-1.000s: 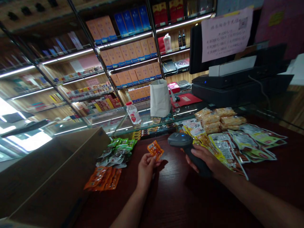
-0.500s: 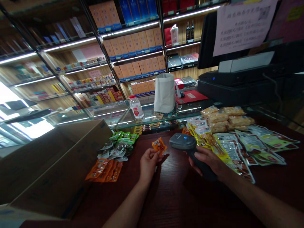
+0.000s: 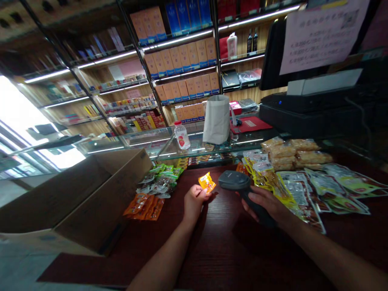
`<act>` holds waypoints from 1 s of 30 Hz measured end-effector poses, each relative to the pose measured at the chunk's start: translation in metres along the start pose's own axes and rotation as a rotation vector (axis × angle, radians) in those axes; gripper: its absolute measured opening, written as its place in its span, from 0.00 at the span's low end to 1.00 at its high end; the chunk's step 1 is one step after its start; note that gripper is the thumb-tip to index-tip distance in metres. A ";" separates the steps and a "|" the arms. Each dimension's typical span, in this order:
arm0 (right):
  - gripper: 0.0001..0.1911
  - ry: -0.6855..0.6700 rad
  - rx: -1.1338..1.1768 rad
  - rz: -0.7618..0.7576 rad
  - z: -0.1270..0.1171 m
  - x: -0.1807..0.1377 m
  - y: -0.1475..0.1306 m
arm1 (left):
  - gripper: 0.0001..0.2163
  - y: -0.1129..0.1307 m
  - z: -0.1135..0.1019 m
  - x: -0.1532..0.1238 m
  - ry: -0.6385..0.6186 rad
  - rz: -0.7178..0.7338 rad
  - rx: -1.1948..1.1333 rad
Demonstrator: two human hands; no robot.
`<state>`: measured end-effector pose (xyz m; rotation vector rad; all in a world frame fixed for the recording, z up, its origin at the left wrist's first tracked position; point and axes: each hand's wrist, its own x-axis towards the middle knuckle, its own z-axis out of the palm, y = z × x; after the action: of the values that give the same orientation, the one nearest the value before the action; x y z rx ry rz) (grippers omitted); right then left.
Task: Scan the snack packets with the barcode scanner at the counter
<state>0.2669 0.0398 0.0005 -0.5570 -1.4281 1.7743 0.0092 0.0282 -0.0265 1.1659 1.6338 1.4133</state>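
Between thumb and fingers, my left hand [image 3: 195, 200] pinches a small orange snack packet [image 3: 207, 182], raised over the dark wooden counter. A bright glow lies on the packet's face. My right hand [image 3: 263, 204] is wrapped round the handle of a black barcode scanner [image 3: 235, 180], whose head points left at the packet, a short gap apart. More orange packets [image 3: 144, 207] lie left of my left hand, below a pile of green and clear packets [image 3: 160, 180]. Yellow-edged snack bags [image 3: 263, 169] lie just beyond the scanner on the right.
An open cardboard box [image 3: 87, 202] stands at the left. Silver and green pouches [image 3: 333, 182] and packs of pale food [image 3: 294, 153] sit at the right. A bottle [image 3: 182, 136] and white paper bag [image 3: 217, 120] stand on the glass case, near a monitor [image 3: 273, 56].
The orange packet has brightened under light, and the blue light on top of the scanner no longer shows. The view has shifted left; both hands keep their holds.
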 end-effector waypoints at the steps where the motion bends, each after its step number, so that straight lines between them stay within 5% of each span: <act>1: 0.19 -0.002 0.002 -0.003 0.000 0.000 0.000 | 0.06 -0.001 0.000 0.000 0.002 0.007 0.006; 20: 0.19 -0.036 0.026 -0.007 -0.001 -0.004 -0.001 | 0.10 0.004 -0.007 -0.017 0.047 -0.003 -0.089; 25: 0.18 -0.021 0.070 -0.006 -0.003 0.000 0.000 | 0.15 0.016 -0.061 -0.048 0.139 -0.032 -0.204; 30: 0.18 -0.011 0.101 -0.003 -0.004 0.002 0.002 | 0.10 0.044 -0.139 -0.065 0.436 -0.114 -0.266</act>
<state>0.2678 0.0441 -0.0027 -0.4924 -1.3371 1.8381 -0.0845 -0.0840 0.0383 0.6319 1.6945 1.8332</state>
